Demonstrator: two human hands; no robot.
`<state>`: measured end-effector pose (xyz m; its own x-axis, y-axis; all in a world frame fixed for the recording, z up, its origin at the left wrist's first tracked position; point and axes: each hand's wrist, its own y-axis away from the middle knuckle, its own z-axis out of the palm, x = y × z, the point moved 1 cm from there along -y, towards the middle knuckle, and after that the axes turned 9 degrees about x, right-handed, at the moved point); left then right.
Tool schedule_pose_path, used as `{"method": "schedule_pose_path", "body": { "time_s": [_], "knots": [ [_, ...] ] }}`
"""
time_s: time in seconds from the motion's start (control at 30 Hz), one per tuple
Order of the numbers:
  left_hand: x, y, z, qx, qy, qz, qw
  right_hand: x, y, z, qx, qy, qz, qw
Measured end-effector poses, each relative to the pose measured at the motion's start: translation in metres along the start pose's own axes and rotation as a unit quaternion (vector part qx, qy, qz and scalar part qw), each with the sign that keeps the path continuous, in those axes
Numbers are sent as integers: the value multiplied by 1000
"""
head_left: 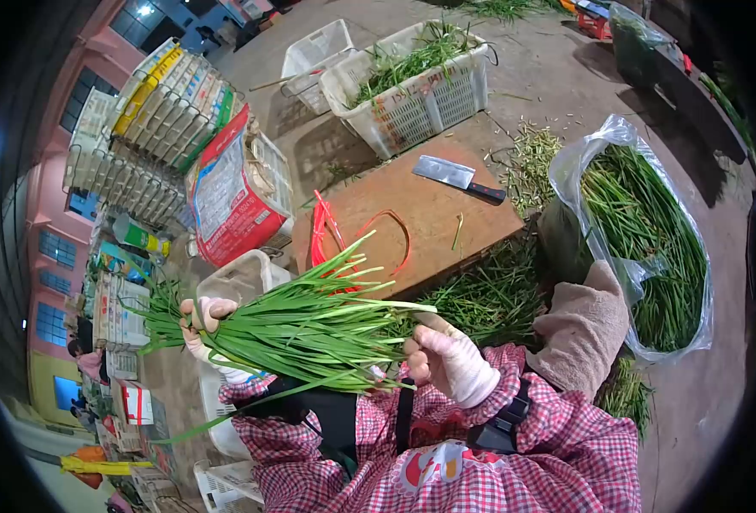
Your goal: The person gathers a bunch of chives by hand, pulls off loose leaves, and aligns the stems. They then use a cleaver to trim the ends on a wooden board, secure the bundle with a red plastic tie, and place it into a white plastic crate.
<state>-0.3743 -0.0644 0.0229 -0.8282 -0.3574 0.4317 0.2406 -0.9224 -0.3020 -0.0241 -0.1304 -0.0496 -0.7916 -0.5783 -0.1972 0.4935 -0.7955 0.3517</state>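
Note:
A loose bunch of garlic chives [309, 316], long flat green leaves with paler stem ends, lies across my front above my lap. My left hand [202, 321], wrapped in a pale covering, is closed round the leafy end at the left. My right hand [450, 359], in a similar whitish covering, is at the stem ends with its fingers curled; a pale stalk runs to its index finger. Beyond the bunch is a wooden board [365, 192] bearing a cleaver [455, 177] with a black handle and red plastic ties [326, 227].
On the right stands a clear plastic bag [613, 128] full of chives, beside a towel-like cloth [587, 325]. White crates [429, 107] with greens stand beyond the board. A red-and-white sack [232, 201] and stacked crates [168, 111] are at left. Trimmings [532, 162] litter the floor.

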Motion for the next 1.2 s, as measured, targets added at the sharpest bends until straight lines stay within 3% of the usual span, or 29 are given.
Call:
{"method": "schedule_pose_path", "body": {
  "time_s": [0.1, 0.17, 0.23, 0.3, 0.4, 0.5, 0.67, 0.77, 0.8, 0.83, 0.9, 1.0, 1.03, 1.1, 1.17, 1.2],
  "knots": [
    [-11, 5, 1, 21, 98, -16, 995, 7, -14, 4, 4, -92, 7, 996],
    [-22, 9, 12, 46, 187, -26, 981, 11, -26, 3, -17, -82, -2, 996],
    [-30, 8, 33, -66, 82, -66, 992, 6, -27, 9, 48, -35, 39, 998],
    [-26, 6, 20, -48, 10, -9, 999, 7, -29, 3, 2, 12, -1, 1000],
    [-10, 3, -1, 97, -134, 39, 985, -7, -10, 3, -23, 209, 2, 978],
    [-11, -3, -12, 25, -79, -8, 997, -14, -6, -9, -128, 255, 16, 958],
    [-27, 4, -6, 92, -182, 56, 977, -27, 7, -13, -91, 273, 81, 954],
    [-18, 3, 0, 72, -163, -58, 982, -34, 12, -23, -150, 322, 31, 934],
    [-5, -5, -18, 104, -125, -48, 986, -39, 17, -29, -126, 331, 59, 933],
    [6, -5, -36, 140, -120, -31, 982, -41, 16, -48, -162, 345, 68, 922],
    [11, -2, -33, 211, -112, 4, 971, -58, 27, -60, -129, 388, 84, 909],
    [24, -5, -33, 181, -63, 61, 980, -88, 38, -82, -117, 448, 100, 881],
    [45, -9, -53, 192, -106, 53, 974, -97, 39, -91, -140, 482, 41, 864],
    [63, -15, -59, 201, -153, 50, 966, -113, 42, -110, -60, 511, 67, 855],
    [76, -17, -58, 163, -170, 85, 968, -127, 44, -108, 8, 575, 83, 814],
    [81, -16, -56, 164, -174, 89, 967, -127, 40, -107, 71, 671, 51, 736]
  ]
}}
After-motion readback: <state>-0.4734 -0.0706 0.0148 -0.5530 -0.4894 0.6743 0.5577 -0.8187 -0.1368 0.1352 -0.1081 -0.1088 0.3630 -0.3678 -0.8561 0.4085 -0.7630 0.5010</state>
